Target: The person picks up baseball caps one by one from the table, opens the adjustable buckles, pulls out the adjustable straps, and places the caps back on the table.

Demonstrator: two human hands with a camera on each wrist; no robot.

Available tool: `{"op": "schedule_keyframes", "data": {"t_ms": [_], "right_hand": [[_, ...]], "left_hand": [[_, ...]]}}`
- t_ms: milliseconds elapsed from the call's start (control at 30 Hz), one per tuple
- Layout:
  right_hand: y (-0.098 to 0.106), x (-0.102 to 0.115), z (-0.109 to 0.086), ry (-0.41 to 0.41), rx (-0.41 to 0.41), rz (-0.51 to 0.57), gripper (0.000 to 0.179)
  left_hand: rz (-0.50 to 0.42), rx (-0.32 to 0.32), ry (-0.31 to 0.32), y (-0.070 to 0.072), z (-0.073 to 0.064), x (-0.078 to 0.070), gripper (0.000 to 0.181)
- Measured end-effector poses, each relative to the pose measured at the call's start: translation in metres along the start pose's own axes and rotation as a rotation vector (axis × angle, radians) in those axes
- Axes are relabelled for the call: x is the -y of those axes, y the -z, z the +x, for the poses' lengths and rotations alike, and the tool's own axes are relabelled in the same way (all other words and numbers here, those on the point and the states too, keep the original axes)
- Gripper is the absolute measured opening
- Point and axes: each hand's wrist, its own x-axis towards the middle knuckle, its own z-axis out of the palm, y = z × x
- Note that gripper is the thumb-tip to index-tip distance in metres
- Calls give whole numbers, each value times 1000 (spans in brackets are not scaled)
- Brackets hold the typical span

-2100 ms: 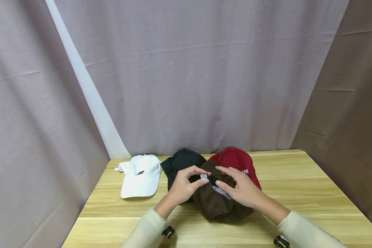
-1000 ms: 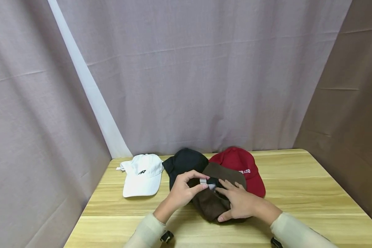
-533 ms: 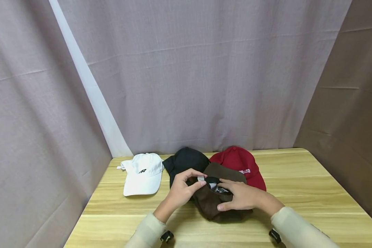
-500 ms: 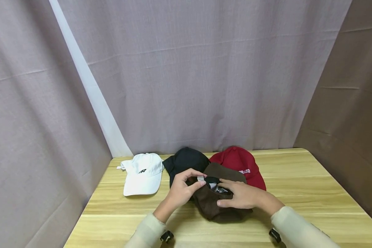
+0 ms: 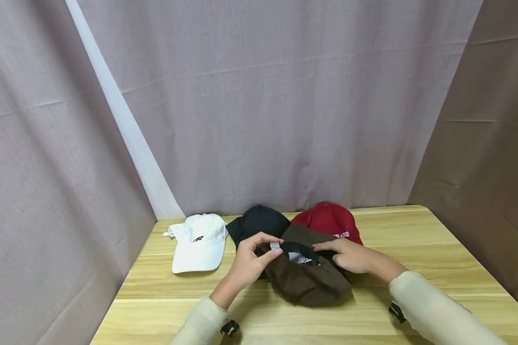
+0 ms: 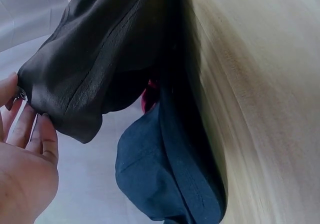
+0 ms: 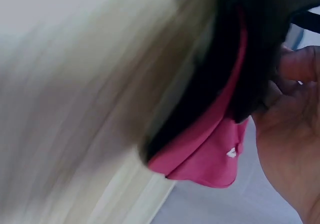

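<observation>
A brown baseball cap (image 5: 311,285) is tilted with its opening facing up, a pale label showing inside. My left hand (image 5: 248,261) pinches its left edge between thumb and fingers, at a small silver clasp (image 5: 275,245). The left wrist view shows this left hand (image 6: 27,159) at the rim of the brown cap (image 6: 95,54). On the cap's right side my right hand (image 5: 354,255) grips the edge, index finger along the rim. In the right wrist view, the curled fingers of the right hand (image 7: 292,109) are partly hidden behind dark cloth.
Behind the brown cap lie a black cap (image 5: 259,223) and a red cap (image 5: 328,218) with white lettering, both partly covered. A white cap (image 5: 200,244) rests at the left. The wooden table (image 5: 431,258) ends at grey curtains (image 5: 259,120).
My right hand has shifted from over the brown cap's opening to its right edge, uncovering the inside. The left hand keeps its pinch and has moved slightly left.
</observation>
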Motion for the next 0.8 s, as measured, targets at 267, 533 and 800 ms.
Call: {"op": "schedule_keyframes", "data": {"t_ms": [267,533,800], "right_hand": [[-9,-5,-17,87,-25,-245,70],[-7,-3,-22,102,12,-299,75],[-4,-4,-21,128,-27,-324,59]], "left_hand": [[6,8,39,2,-5,3,19],[17,27,36,7,-7,6,22],[26,45,43,11,-5,6,26]]}}
